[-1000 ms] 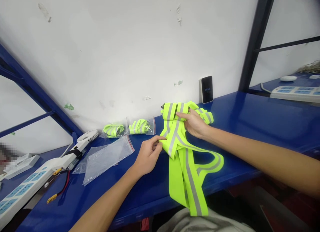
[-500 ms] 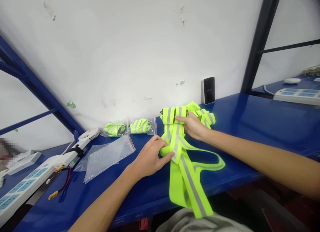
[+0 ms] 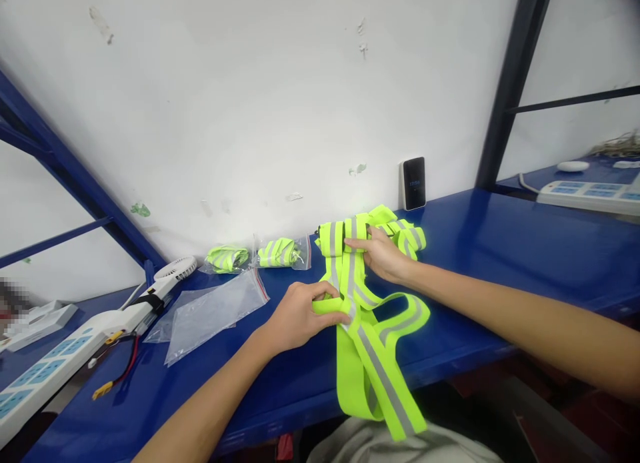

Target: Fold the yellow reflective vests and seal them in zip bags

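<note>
Straps (image 3: 387, 383) down the middle of the counter (image 3: 480, 270), running from the far side right over the near edge! The left hand (image 3: 300, 316) is on their left, fingers around a fold; the right hand (image 3: 385, 256) comes in from the right, fingers at the far end, a further strap heap (image 3: 411, 238) just beyond. Over to the left, two bagged bundles (image 3: 279, 253) side by side along the wall (image 3: 270, 103); nearer, two flat bags (image 3: 215, 316), one overlapping the other. Left again, a cable (image 3: 134, 360), then the power strip (image 3: 47, 386), a fan (image 3: 177, 268) at its far end. Back right, a small display (image 3: 414, 183) stands by the wall, beyond the heap.
</note>
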The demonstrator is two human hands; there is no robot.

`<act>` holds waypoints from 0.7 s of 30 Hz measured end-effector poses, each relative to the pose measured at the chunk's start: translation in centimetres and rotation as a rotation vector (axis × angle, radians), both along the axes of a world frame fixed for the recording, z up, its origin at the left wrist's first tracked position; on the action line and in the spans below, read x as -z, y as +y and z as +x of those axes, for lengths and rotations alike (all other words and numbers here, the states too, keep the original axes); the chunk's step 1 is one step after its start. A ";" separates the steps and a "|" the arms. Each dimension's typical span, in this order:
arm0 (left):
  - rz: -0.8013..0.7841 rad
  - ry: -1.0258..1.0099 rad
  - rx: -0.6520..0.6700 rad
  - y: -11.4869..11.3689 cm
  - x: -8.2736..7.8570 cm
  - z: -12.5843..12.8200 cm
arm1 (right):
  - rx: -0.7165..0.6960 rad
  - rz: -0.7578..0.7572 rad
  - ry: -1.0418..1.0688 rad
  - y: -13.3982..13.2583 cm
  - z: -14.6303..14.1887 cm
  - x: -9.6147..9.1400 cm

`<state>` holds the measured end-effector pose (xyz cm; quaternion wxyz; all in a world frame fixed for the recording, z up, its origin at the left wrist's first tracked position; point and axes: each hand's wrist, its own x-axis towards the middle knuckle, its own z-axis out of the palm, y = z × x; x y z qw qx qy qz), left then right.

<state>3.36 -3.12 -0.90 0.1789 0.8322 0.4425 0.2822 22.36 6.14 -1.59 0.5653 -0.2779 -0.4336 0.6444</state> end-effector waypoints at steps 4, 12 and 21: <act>-0.098 0.059 0.047 0.0 0.2 0.0 | 0.015 0.025 -0.017 -0.2 0.0 -0.3; 0.122 -0.083 0.091 -0.1 1.2 -0.7 | 0.036 0.060 0.012 0.3 0.6 -0.9; -0.543 -0.849 0.088 0.5 1.8 1.3 | 0.002 0.135 0.129 -0.9 0.3 -2.7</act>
